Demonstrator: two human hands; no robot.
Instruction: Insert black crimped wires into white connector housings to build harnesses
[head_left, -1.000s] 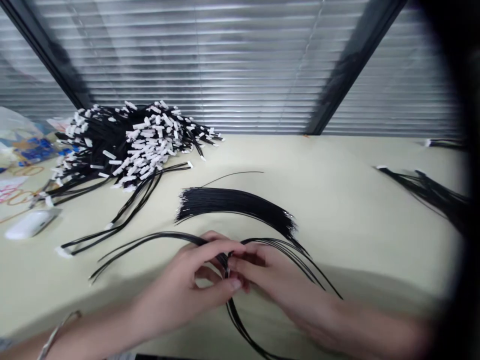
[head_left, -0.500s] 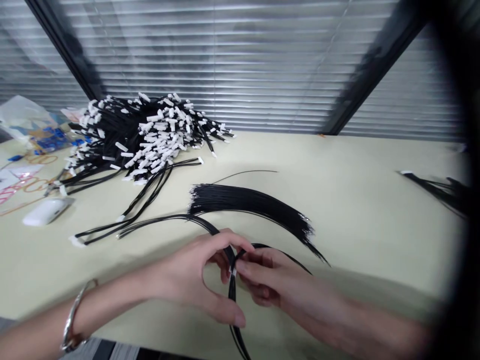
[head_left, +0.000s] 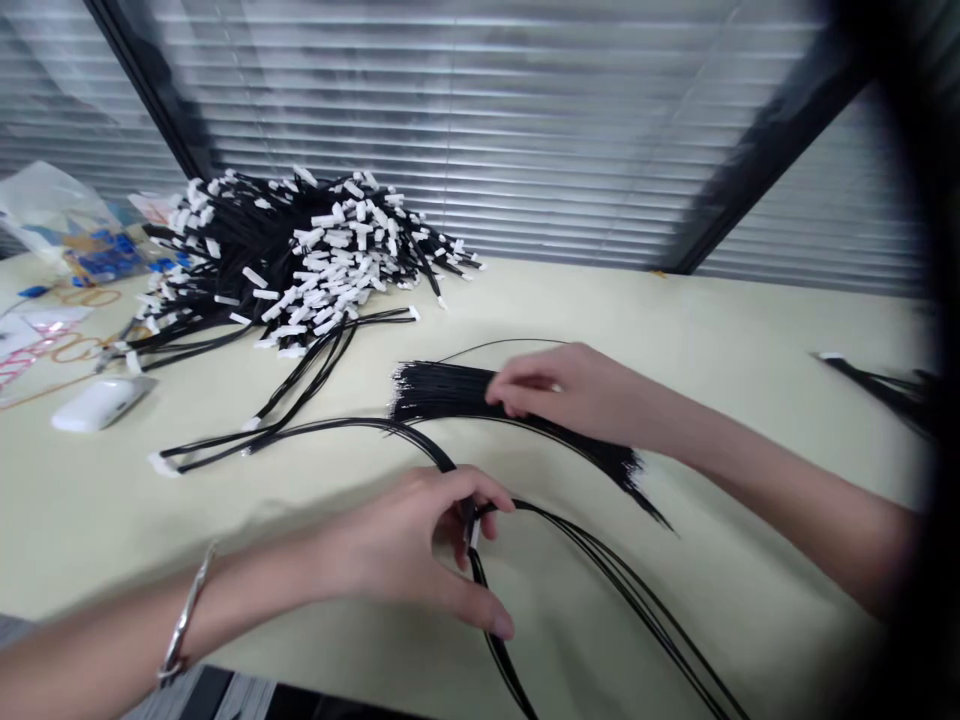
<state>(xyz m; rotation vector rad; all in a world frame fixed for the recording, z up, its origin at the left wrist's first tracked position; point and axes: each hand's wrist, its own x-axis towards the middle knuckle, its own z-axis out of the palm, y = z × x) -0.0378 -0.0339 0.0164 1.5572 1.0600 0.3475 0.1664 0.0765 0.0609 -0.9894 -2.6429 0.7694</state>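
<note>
The left hand (head_left: 397, 540) holds black wires (head_left: 439, 457) near a white connector (head_left: 474, 534) (thumb spread wide); the right hand (head_left: 562, 392), fingertips drawn together, overlies the terminated-wire bundle (head_left: 442, 390), grip indeterminable

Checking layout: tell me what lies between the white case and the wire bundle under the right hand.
The head view shows black cabling with white connectors between the case and the bundle, plus thin wires from the left hand.

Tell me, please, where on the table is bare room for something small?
Bare table lies beyond the right forearm, between wire bundle, blinds and far-right cables. Crowded: back left, with the connector pile, and near middle, around the left hand.
</note>
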